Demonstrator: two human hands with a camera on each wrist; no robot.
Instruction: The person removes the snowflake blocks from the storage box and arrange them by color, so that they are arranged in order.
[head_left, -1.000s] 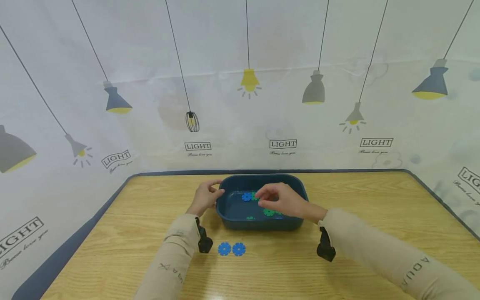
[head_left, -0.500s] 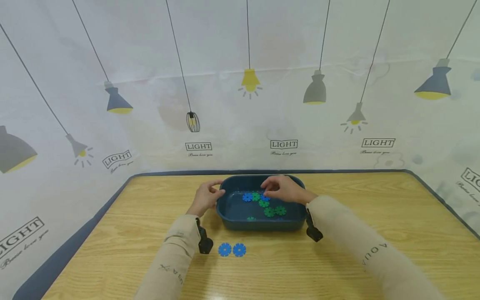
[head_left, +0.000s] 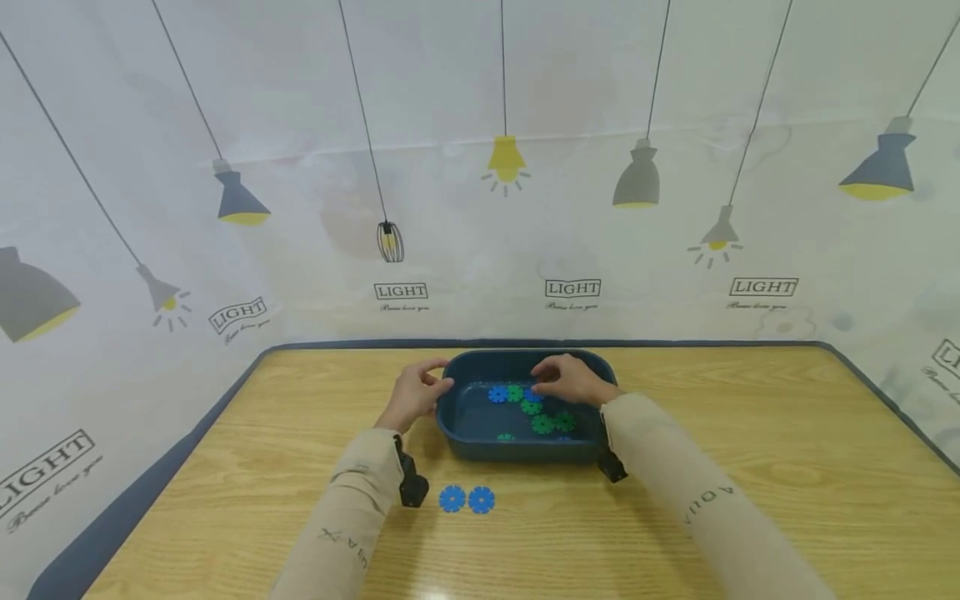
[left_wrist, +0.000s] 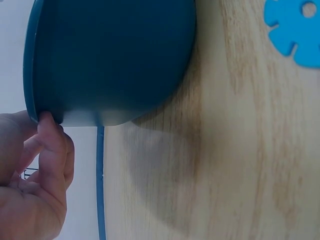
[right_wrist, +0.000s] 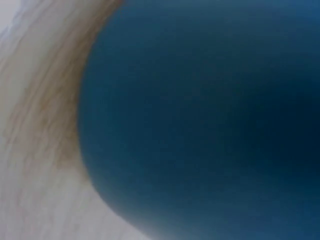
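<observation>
My left hand (head_left: 408,396) pinches the left rim of a dark blue plastic basin (head_left: 517,451); the left wrist view shows its curled fingers (left_wrist: 54,150) at the basin's edge. Inside the basin, my right hand (head_left: 573,380) has its fingers bent, the tips at a blue snowflake disc (head_left: 531,396). Whether they pinch that disc is too small to tell. Near it lie another blue snowflake disc (head_left: 498,394) and several green snowflake discs (head_left: 543,424). The basin's wall (right_wrist: 190,120) fills most of the right wrist view, with the right hand hidden.
Two blue snowflake discs (head_left: 452,499) lie side by side on the wooden table (head_left: 315,467) in front of the basin. Behind the table's dark blue back edge (head_left: 720,342) hangs a pale cloth (head_left: 450,192) printed with lamps.
My right hand has gone deeper into the basin, its fingertips now at a blue disc, and more discs have come into sight. The left hand keeps its hold on the rim.
</observation>
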